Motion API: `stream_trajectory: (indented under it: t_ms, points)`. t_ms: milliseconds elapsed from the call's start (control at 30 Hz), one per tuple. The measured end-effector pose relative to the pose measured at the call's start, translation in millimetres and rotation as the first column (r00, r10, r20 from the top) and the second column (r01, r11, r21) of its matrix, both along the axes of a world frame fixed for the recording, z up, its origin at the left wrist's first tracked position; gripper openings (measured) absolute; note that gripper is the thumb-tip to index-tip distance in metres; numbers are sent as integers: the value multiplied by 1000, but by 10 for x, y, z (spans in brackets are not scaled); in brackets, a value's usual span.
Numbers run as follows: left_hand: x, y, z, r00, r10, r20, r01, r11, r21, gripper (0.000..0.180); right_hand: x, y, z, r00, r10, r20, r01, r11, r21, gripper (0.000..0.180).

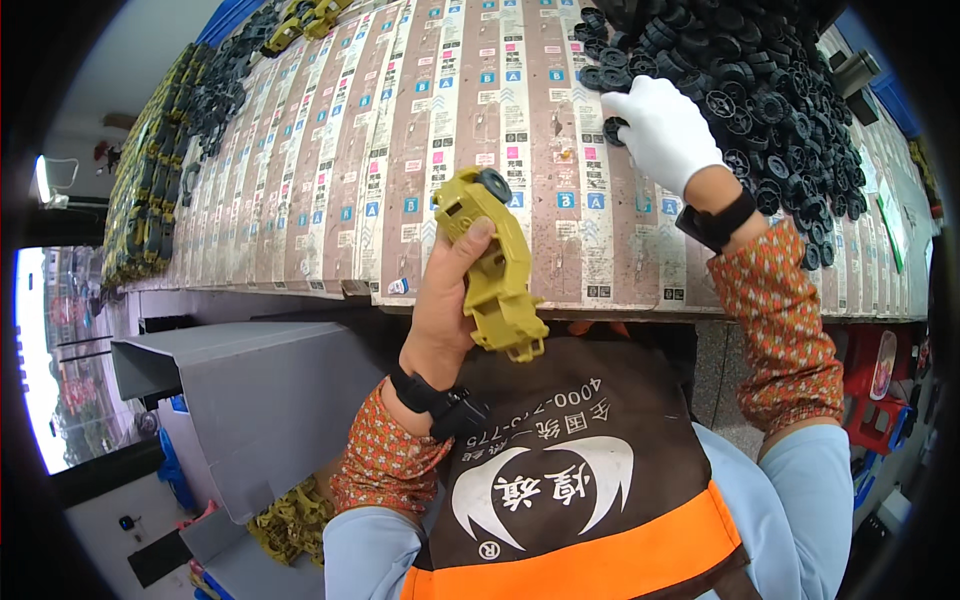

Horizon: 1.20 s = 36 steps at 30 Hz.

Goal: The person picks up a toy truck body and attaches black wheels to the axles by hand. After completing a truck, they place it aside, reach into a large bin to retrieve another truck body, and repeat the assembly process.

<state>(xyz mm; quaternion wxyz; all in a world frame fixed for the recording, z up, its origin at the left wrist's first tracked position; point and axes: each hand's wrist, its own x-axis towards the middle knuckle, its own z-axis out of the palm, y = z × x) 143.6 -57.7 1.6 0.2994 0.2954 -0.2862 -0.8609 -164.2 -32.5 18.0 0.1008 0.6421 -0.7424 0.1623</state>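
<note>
Smooth plastic vehicle body (508,262); matt plastic wheels (770,108); cloth glove (665,135)

Your right hand (662,135) wears a white glove (680,155); left hand (440,300) bare. Black wrist straps (738,218) with boxy modules (456,414), orange floral oversleeves (775,320), light-blue shirt (815,500), dark-brown apron (640,400) with white print (612,465), orange band (590,550).

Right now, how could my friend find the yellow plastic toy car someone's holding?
Find the wide table covered in patterned cardboard, then the middle of its near edge. There, a bare left hand holds the olive-yellow plastic toy car, dark wheel at its far end. Unlike the yellow-and-black toy pieces piled at left, it's in a hand.
</note>
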Motion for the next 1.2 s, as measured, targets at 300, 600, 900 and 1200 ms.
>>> stream_trajectory:
  t_ms: [300, 600, 900, 1200]
  points:
    - [91, -212, 52, 982, 186, -26, -183, 979, 95, 34, 171, 180, -145, 984, 92, 156, -121, 975, 189, 17]
    - [-151, -103, 138, 958, 286, 9, -283, 950, -135, 37, 1300, 694, 6, 343, 86, 935, -87, 994, -60, 29]
    - [-241, 5, 105, 946, 322, -25, -319, 918, -236, 37, 1459, 798, 60, 319, 44, 947, -58, 998, -27, 38]
    - [-266, 70, 101, 947, 319, -45, -319, 909, -269, 39, 1452, 793, -154, 267, 60, 962, -35, 998, -53, 36]
